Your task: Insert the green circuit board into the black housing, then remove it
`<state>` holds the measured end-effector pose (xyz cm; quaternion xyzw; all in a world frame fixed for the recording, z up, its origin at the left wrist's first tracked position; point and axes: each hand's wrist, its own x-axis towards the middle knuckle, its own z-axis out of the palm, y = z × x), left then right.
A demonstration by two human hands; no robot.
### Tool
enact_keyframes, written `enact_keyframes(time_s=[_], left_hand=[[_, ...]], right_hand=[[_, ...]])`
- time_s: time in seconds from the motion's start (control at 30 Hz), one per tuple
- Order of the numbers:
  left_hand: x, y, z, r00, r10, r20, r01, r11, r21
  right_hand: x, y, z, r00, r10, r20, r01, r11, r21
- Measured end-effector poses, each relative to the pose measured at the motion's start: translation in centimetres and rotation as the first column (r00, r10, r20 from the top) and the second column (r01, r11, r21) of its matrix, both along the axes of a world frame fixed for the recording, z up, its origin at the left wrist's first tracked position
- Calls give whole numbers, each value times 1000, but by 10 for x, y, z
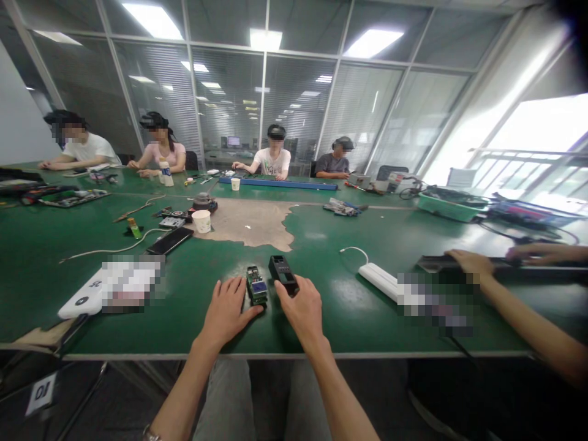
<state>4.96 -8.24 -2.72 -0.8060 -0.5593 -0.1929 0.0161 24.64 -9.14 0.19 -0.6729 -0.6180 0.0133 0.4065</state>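
Note:
Palm down on the green table [193, 331], my left hand [227, 309] has its fingers stretched out. Its thumb and fingertips lie beside a small green circuit board [256, 286] with a little blue-grey screen, set lengthwise in front of me. To the right of the board, my right hand [302, 301] is closed around the near end of a black plastic housing [282, 272] with rectangular openings. The thumb lies on the housing's left side; the other fingers are mostly hidden behind it. A narrow gap separates the housing from the board.
White power banks lie left [81, 300] and right [380, 278]. A dark phone [169, 241], a paper cup [201, 222] and electronic parts stand further left. At right, a co-worker's hands touch a long black piece [441, 262]. Several people sit across the table.

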Motion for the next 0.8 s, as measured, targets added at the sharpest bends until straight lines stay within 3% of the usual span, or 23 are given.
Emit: enact_keyframes(time_s=[0.33,0.8], left_hand=[[-2,-1,-2,1000,2,13,-2,1000,7],[-3,-2,-2,1000,-10,21,10,1000,12]], right_hand=[[-22,-6,25,999,45,13,-45,998,48],[-51,-11,21,996,90,4,-90,996,-1]])
